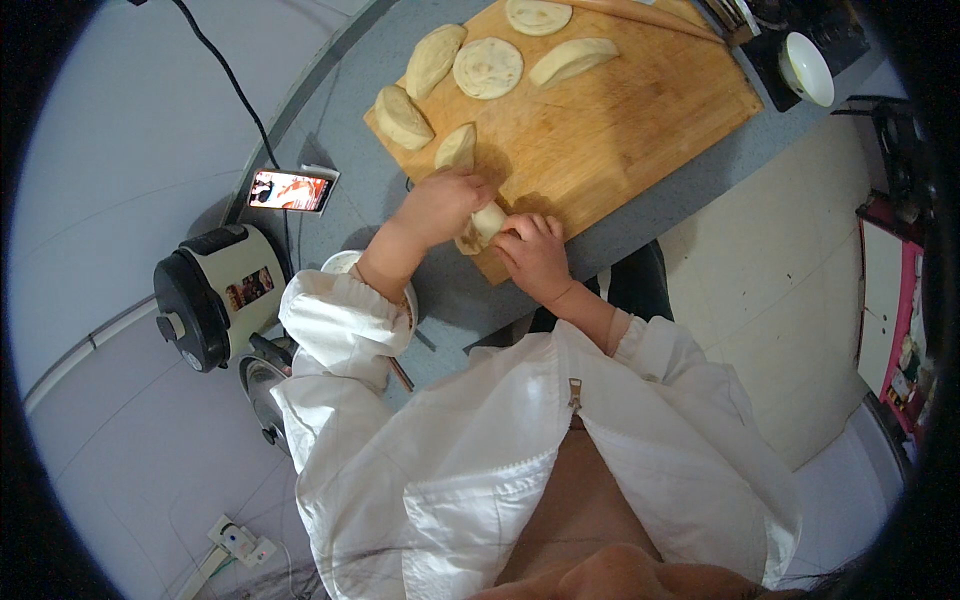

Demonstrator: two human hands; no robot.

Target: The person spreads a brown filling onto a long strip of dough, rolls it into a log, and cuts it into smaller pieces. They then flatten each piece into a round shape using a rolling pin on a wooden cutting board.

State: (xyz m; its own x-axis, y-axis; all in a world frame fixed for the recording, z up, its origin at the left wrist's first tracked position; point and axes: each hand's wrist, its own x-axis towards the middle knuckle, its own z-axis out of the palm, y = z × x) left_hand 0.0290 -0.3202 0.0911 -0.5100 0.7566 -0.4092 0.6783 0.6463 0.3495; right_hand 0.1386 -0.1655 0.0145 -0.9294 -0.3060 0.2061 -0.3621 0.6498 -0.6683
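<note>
My left hand (pixel 444 204) and my right hand (pixel 535 256) meet over a small piece of pale dough (pixel 489 220) near the front corner of a wooden cutting board (pixel 645 127). The left fingers grip its upper side, and the right fingers and thumb pinch its right end. A brownish, oily-looking patch shows on the dough's lower left; the fingers hide the rest. Just beyond my left hand lies a cut dough wedge (pixel 456 146). Farther up the board are flat dough rounds (pixel 487 68) and several thick, curved dough pieces (pixel 435 61).
A wooden rolling pin (pixel 645 15) lies along the board's far edge. Left of the board are a lit phone (pixel 291 190), a rice cooker (pixel 225 296) and a pot lid (pixel 264 394). My left sleeve partly covers a bowl (pixel 341 260). A white bowl (pixel 808 69) stands at far right.
</note>
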